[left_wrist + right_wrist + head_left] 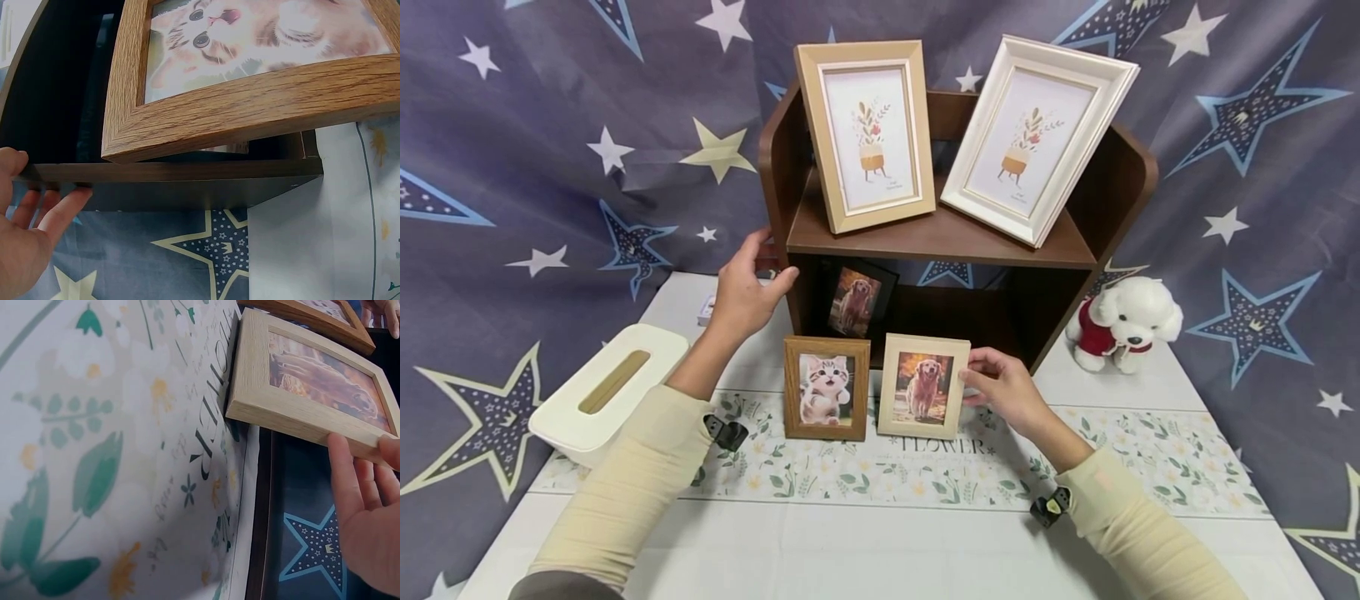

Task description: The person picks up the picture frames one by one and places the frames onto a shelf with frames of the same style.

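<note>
My left hand [747, 287] is at the left side panel of a dark brown two-tier shelf [940, 237]. In the left wrist view its thumb and fingers [62, 215] lie on either side of the panel's edge. My right hand [1006, 390] pinches the right edge of a pale wood picture frame [887, 387] with a dog photo, standing before the shelf. To its left stands a brown wood frame [792, 387] with a kitten picture. The right wrist view shows the thumb and fingers [344, 469] at the pale frame's edge.
A tan frame [817, 137] and a white frame [1078, 158] lean on the upper tier. A dark dog-photo frame [887, 292] stands in the lower compartment. A white tissue box [658, 342] is at left, a plush dog [1138, 312] at right. A floral runner [917, 483] crosses the table.
</note>
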A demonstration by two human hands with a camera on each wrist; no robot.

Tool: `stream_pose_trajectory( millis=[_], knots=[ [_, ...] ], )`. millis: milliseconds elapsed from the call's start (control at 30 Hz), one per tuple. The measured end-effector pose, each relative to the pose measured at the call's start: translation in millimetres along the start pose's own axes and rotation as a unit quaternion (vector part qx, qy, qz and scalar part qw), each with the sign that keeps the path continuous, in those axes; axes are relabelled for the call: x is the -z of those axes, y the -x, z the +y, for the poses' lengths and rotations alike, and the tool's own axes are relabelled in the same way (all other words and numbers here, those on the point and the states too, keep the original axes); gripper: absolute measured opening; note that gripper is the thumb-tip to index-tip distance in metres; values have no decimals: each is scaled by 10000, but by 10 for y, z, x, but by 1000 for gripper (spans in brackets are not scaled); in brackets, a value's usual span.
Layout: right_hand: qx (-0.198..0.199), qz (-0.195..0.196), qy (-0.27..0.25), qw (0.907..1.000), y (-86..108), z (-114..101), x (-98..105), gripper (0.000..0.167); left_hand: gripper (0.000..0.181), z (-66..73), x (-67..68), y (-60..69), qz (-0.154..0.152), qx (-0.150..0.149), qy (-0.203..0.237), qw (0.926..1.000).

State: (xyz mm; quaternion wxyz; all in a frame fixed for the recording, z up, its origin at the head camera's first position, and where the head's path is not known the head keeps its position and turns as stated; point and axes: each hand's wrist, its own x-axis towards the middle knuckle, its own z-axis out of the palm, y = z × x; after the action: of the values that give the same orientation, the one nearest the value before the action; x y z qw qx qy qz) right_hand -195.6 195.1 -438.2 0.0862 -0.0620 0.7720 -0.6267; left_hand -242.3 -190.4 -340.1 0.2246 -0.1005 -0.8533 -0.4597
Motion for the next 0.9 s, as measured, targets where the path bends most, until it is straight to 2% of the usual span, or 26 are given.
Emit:
stream_pose_trajectory(
  millis=[533, 900],
  knots=[
    [114, 66, 101, 9999, -28, -113, 64, 27, 59, 13, 1, 6, 41, -60, 5, 10000],
    [150, 187, -40, 9997, -65, -183, 98, 29, 59, 11, 2, 8, 27, -18, 4, 10000]
  ],
)
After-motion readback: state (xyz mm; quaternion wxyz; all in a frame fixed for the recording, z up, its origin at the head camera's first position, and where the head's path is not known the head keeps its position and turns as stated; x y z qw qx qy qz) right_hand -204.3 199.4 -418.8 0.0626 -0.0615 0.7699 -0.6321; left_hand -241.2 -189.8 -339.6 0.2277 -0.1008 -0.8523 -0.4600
